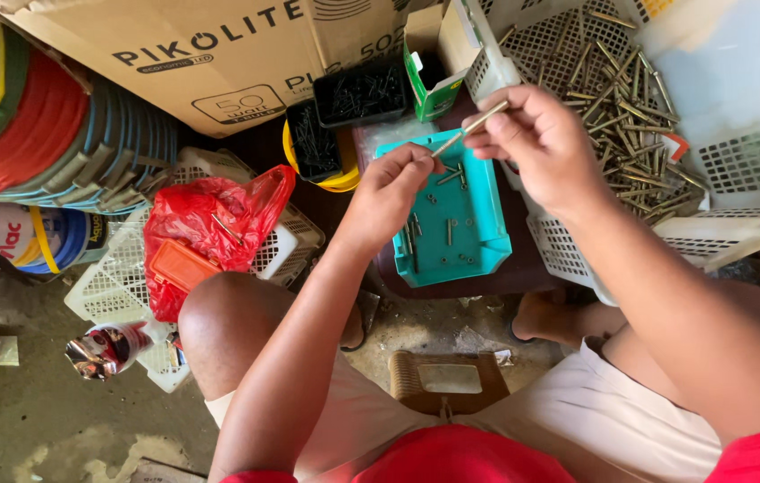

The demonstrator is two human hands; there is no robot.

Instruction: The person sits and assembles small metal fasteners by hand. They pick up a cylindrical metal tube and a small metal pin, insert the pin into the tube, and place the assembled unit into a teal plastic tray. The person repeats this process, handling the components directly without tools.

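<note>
While both our hands work over the teal tray (469, 250), the long brass pin (472, 126) stays the thing to watch: it hangs above the tray's far end, slanting up to the right. To do this well, we judge it best to keep the pin pinched near both ends so it cannot twist, and to hold it over the tray so anything that slips lands among the small screws (413, 234) already lying there, not on the floor. Our left hand (391, 190) reaches forward from a bent elbow above the left knee, fingers closed narrowly on the pin's lower tip. Our right hand (536, 143) comes in from the right with the wrist bent, thumb and first fingers closed on the upper end, the other fingers curled. Just beyond that hand, the white basket (738, 161) holds a loose heap of similar brass pins (630, 107). A red bag (210, 224) sits in another basket to the left, well apart from the work
</note>
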